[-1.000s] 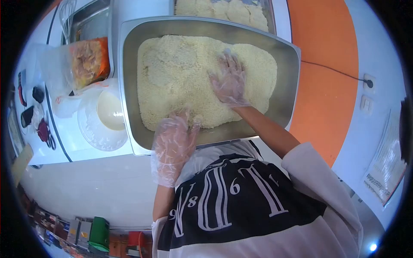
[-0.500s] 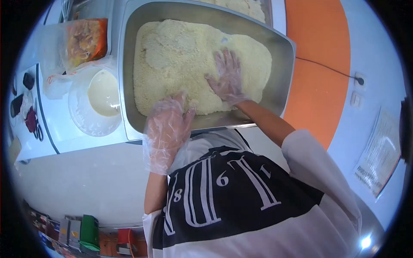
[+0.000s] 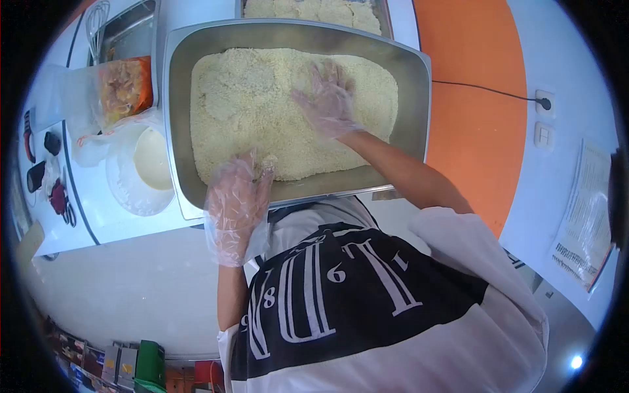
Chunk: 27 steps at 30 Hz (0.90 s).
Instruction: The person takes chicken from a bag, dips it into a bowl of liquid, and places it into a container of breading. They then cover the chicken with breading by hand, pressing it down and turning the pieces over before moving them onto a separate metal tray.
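A deep metal tray point(image 3: 419, 124) holds a wide layer of pale yellow crumbs point(image 3: 223, 137), with a whiter patch at the far left. Both my hands wear clear plastic gloves. My right hand point(image 3: 329, 101) lies palm down on the crumbs toward the far side, its fingers spread and partly dusted. At the near left edge of the layer, my left hand point(image 3: 237, 200) rests with outstretched fingers touching the crumbs, its wrist over the tray's rim. Neither hand grips anything that I can see.
Left of the tray stands a clear bowl point(image 3: 121, 180) of creamy batter point(image 3: 152, 160). Behind it are an orange-and-clear bag of food pieces point(image 3: 124, 88) and a whisk point(image 3: 97, 33). Another tray of crumbs point(image 3: 314, 13) sits beyond. A black cable point(image 3: 485, 90) runs to a wall socket.
My right hand has slid farther away across the crumbs, covering a small bluish spot seen before. My left hand stays near the close left edge. The whole view has shifted slightly.
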Tool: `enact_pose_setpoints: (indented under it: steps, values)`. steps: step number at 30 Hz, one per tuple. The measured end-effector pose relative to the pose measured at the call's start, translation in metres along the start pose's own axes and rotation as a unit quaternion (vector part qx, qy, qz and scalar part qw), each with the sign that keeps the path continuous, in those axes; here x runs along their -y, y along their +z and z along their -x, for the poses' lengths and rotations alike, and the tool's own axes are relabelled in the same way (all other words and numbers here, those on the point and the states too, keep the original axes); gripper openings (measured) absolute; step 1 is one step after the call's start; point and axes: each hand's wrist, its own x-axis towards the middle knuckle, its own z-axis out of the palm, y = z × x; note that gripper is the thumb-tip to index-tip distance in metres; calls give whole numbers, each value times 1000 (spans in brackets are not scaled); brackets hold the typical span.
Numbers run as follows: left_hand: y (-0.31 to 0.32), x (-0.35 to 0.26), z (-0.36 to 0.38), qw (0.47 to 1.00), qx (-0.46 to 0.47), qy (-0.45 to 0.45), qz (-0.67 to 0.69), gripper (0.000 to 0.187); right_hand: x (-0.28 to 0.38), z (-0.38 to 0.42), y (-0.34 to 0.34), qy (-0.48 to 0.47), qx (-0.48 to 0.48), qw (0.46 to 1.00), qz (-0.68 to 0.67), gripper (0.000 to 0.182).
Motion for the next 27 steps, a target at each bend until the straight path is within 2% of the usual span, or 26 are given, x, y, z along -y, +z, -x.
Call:
enact_pose_setpoints:
  steps: [2,5,9,11,12,14,15,17,18,20,23,24,26,27]
  values:
    - [-1,1,-1,1000,-11,-12,-7,38,-9,10,8,-120,-28,992,7,86]
    - [0,-2,3,999,-24,-40,-8,37,-11,18,10,-160,-60,985,-30,85]
    - [13,-1,2,993,-84,-77,-19,35,-16,7,9,-168,-98,980,-32,81]
    - [11,-4,1,991,-100,-81,-22,34,-28,3,19,-101,-56,970,-215,82]
    - [9,-5,3,991,-105,-86,-19,33,-31,-3,7,-106,-60,968,-218,82]
    - [12,-5,4,989,-109,-98,-18,32,-37,-16,-29,-71,127,968,-204,86]
    - [13,-4,1,988,-112,-108,-13,31,-42,-22,-34,-74,119,969,-205,86]
    - [13,-5,0,988,-121,-97,-17,31,-52,-27,-38,-99,222,960,-140,90]
    - [13,-6,0,987,-126,-93,-19,31,-56,-31,-36,-97,219,960,-143,90]
    - [10,-9,0,989,-115,-91,-21,31,-61,-37,-30,-71,385,914,-106,89]
    - [7,-9,-2,990,-99,-103,-20,32,-40,-18,-80,-123,367,920,-57,82]
    - [8,-9,-1,990,-85,-114,-17,32,-44,-12,-77,-124,366,920,-58,82]
    - [10,-8,1,991,-90,-100,-29,32,-56,-2,-68,-221,242,941,-86,71]
    - [10,-8,1,991,-95,-84,-39,33,-55,-1,-73,-219,240,942,-87,71]
